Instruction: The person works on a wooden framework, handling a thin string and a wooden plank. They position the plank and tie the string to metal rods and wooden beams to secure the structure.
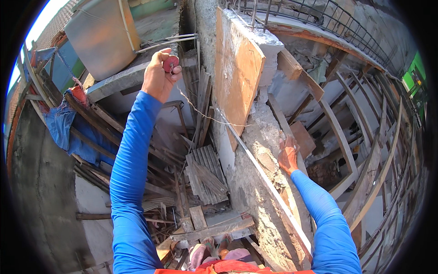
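Note:
My left hand [159, 75] is raised and closed round a small red round piece [170, 64] with some thin cord or wire on its face. A thin pale string [198, 111] hangs slack from near that hand and runs right, across the front of a plywood board [237, 68], to the rough wall top [261, 157]. On the right side of this wall rests my right hand [288, 154], fingers apart, beside a timber plank [299, 194]. Along the wall lies a long straight pale bar [267, 182], slanting down toward me.
The plywood stands against a white concrete column [264, 43]; a steel rebar cage [337, 23] lies behind. Bare roof timbers [346, 146] fill the right. Below left are loose planks and corrugated sheets [207, 173]. My feet [222, 244] are near a wooden beam [214, 228]. A large tank [100, 36] stands far left.

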A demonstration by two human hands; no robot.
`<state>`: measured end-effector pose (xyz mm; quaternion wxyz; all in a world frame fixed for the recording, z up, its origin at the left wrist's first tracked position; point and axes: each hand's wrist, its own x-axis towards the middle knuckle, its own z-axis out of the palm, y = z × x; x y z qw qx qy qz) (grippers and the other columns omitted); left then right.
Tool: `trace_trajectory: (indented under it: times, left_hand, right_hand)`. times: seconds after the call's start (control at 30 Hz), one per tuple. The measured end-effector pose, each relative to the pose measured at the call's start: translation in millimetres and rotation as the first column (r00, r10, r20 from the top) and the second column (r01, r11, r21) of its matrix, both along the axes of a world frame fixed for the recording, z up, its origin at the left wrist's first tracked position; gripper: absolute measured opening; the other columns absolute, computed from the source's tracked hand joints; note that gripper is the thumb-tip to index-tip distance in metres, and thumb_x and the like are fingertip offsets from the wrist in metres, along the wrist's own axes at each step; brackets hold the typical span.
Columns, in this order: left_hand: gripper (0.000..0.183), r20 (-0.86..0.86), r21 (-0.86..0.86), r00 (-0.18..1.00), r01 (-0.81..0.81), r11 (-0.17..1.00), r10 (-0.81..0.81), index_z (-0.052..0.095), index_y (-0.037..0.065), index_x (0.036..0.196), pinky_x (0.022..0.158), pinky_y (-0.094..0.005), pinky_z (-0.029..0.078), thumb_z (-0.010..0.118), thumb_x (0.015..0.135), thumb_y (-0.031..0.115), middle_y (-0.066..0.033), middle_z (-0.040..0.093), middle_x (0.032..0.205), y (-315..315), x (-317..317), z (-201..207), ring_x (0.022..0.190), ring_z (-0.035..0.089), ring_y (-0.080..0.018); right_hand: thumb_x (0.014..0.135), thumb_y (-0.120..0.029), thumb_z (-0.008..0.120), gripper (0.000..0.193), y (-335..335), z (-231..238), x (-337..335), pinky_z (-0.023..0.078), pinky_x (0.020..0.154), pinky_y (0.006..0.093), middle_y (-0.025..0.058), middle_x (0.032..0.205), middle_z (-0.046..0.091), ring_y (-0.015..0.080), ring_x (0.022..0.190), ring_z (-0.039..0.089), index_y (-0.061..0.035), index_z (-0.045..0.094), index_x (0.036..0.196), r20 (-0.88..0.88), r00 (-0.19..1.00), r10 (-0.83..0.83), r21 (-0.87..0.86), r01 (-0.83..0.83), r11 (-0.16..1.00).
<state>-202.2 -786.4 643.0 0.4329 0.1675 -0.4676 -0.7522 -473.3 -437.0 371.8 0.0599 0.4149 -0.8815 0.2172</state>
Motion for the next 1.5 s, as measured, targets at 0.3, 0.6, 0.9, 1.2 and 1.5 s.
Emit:
trace_trajectory:
  times: [0.3,0.6,0.9,1.2,1.5]
  left_hand:
    - [0.046,0.359,-0.371,0.932,0.102,0.923,0.042,0.054,0.001,0.128,0.073,-0.0249,0.049,0.072,0.094,0.026,-0.0087,0.07,0.104,-14,-28,-12,0.087,0.059,-0.0093]
    - [0.034,0.149,-0.262,0.988,0.066,0.963,-0.027,0.065,0.004,0.116,0.071,-0.0234,0.054,0.07,0.096,0.032,-0.0042,0.068,0.095,-13,-116,3,0.078,0.06,-0.0079]
    - [0.025,0.114,-0.145,0.993,0.016,0.989,0.0,0.069,0.005,0.111,0.055,-0.0214,0.043,0.06,0.102,0.027,0.0006,0.059,0.083,-30,-167,-12,0.062,0.048,-0.0065]
    - [0.03,0.048,-0.211,0.997,-0.051,0.976,0.063,0.065,0.008,0.112,0.049,-0.02,0.033,0.054,0.104,0.034,0.002,0.056,0.08,56,-43,-36,0.057,0.044,-0.0056]
    - [0.034,0.03,-0.122,0.942,-0.327,0.937,0.333,0.06,0.006,0.113,0.05,-0.0218,0.036,0.052,0.104,0.038,0.0002,0.052,0.076,98,189,-20,0.06,0.049,-0.0085]
  right_hand:
    - [0.105,-0.034,0.039,0.047,7,-23,-12,0.026,0.114,0.0536,0.0276,0.135,0.049,0.0432,0.132,0.042,-0.0001,0.044,0.138,-0.122,0.992,0.033,-0.024,-0.036,0.999]
    - [0.104,-0.028,0.042,0.044,-6,16,9,0.03,0.11,0.0537,0.0291,0.13,0.049,0.0453,0.125,0.044,0.0049,0.044,0.133,0.071,0.997,-0.009,-0.034,0.012,0.999]
    - [0.103,-0.023,0.044,0.04,-8,14,10,0.026,0.112,0.0544,0.0256,0.131,0.05,0.0415,0.128,0.043,0.0022,0.044,0.134,0.07,0.997,0.016,-0.045,-0.013,0.999]
    - [0.105,-0.036,0.038,0.047,-11,24,17,0.025,0.114,0.0546,0.0263,0.133,0.053,0.0417,0.13,0.046,-0.0019,0.044,0.137,0.144,0.985,-0.091,-0.065,0.102,0.993]
    - [0.105,-0.02,0.043,0.037,-108,136,-22,0.045,0.099,0.0466,0.0228,0.122,0.057,0.0397,0.117,0.053,-0.0036,0.05,0.137,-0.246,0.962,-0.122,-0.599,-0.052,0.799]
